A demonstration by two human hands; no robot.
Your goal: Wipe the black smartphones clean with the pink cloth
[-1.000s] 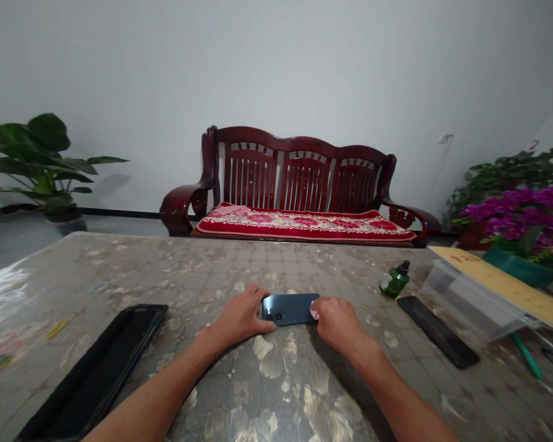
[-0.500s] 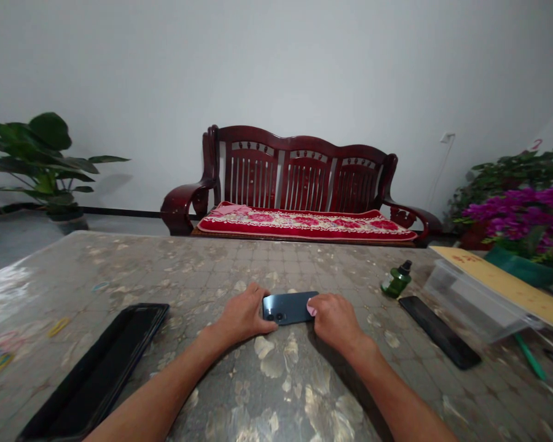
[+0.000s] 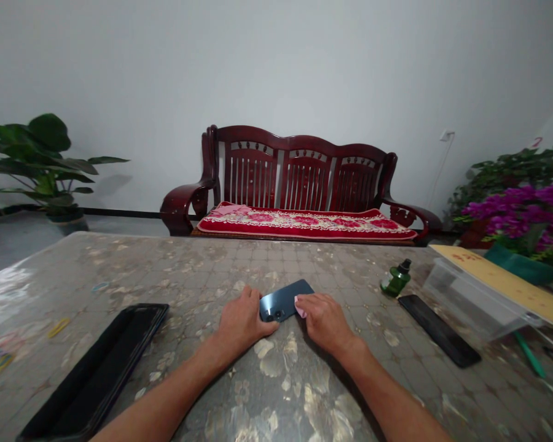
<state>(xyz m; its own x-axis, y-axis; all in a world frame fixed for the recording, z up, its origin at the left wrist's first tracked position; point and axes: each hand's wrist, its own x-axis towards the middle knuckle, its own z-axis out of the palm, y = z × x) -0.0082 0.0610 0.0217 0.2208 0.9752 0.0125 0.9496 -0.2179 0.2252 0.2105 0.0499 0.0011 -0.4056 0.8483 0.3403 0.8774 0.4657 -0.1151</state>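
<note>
A dark blue smartphone (image 3: 287,298) is tilted with its back and camera lenses toward me, low over the patterned tablecloth. My left hand (image 3: 243,316) grips its left end, thumb along the near edge and fingers at the far side. My right hand (image 3: 325,318) is closed on a small pink cloth (image 3: 300,307), which touches the phone's back near its right half. Most of the cloth is hidden by the fingers.
On the left lie a black tablet (image 3: 96,368) and several rubber bands (image 3: 58,328). To the right are a green spray bottle (image 3: 396,279), a black phone (image 3: 439,331) and a clear plastic box (image 3: 479,301) under a yellow board. A wooden bench (image 3: 304,178) stands behind the table.
The phone has turned, its right end now angled up and away. My right hand with the pink cloth has moved left across the phone's back.
</note>
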